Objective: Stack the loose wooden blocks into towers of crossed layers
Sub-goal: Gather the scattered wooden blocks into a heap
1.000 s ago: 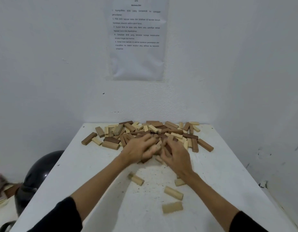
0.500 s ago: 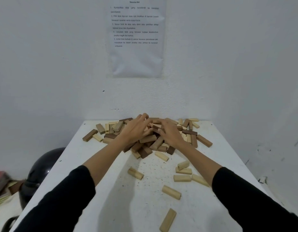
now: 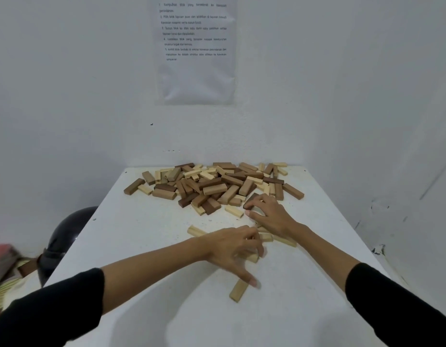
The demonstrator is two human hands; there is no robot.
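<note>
A heap of loose wooden blocks (image 3: 216,186), pale and dark brown, lies flat at the far end of the white table (image 3: 141,246); no tower stands. My right hand (image 3: 272,216) is at the heap's near right edge, its fingers and thumb curled round a dark brown block (image 3: 252,197). My left hand (image 3: 229,249) is spread over the scattered pale blocks nearer me. Its fingertips rest on one pale block (image 3: 253,258) and its thumb tip touches another pale block (image 3: 239,290). More pale blocks (image 3: 284,241) lie partly hidden under my right wrist.
White walls close the table at the back and right, with a printed sheet (image 3: 195,48) taped above. A black helmet (image 3: 64,236) sits low beside the table's left edge. One pale block (image 3: 195,231) lies alone left of my left hand.
Both hands have drawn back from the top of the heap toward me. The right now holds a dark block at the heap's edge; the left has come down onto the scattered pale blocks.
</note>
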